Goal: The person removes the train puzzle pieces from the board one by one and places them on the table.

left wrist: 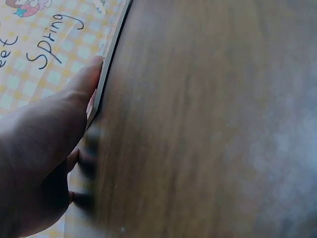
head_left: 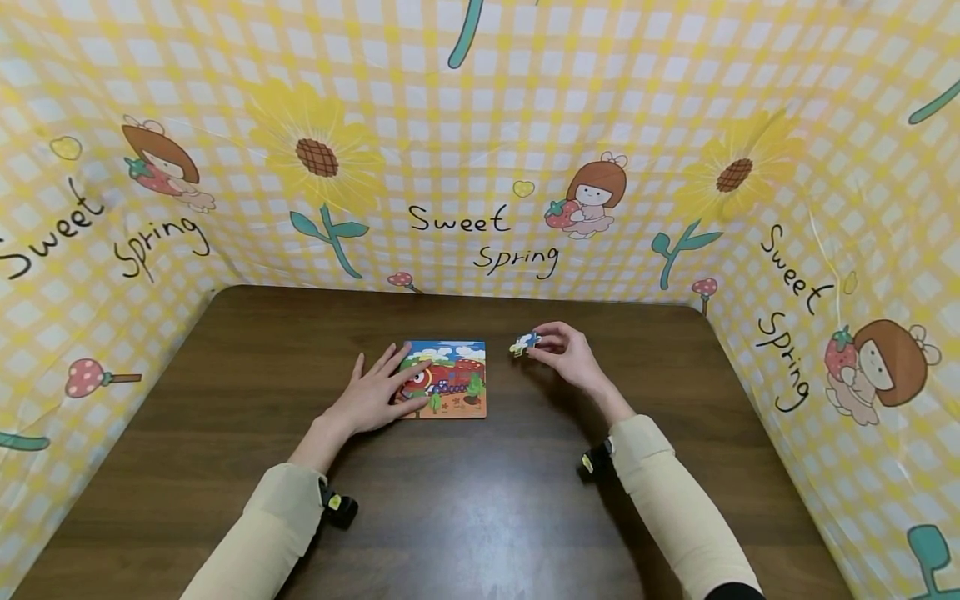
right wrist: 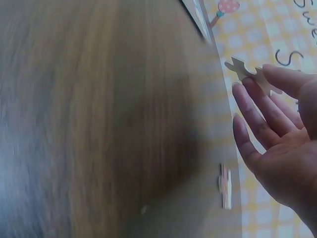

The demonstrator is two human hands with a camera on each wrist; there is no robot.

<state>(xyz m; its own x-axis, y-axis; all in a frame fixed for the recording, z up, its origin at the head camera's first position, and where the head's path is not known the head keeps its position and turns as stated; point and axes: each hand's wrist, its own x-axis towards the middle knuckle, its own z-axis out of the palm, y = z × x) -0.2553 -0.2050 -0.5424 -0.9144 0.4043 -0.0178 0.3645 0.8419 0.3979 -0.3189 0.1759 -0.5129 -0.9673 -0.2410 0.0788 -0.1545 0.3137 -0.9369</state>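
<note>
A square jigsaw puzzle (head_left: 457, 387) with a red train picture lies flat near the middle of the table. Across its left side rests my left hand (head_left: 369, 396), palm down with fingers spread straight. In the left wrist view the thumb of that left hand (left wrist: 44, 119) lies along the board's edge (left wrist: 105, 82). To the right of the puzzle, my right hand (head_left: 570, 354) pinches a blue, white and green puzzle piece (head_left: 522, 343) between thumb and fingers. The right wrist view shows the piece's plain pale back (right wrist: 238, 67), its other fingers extended loosely.
In the right wrist view, thin flat pieces (right wrist: 225, 186) lie near the table's far edge, beyond the right hand. A yellow checked cloth (head_left: 480, 150) walls the brown wooden table (head_left: 465, 500) at the back and both sides.
</note>
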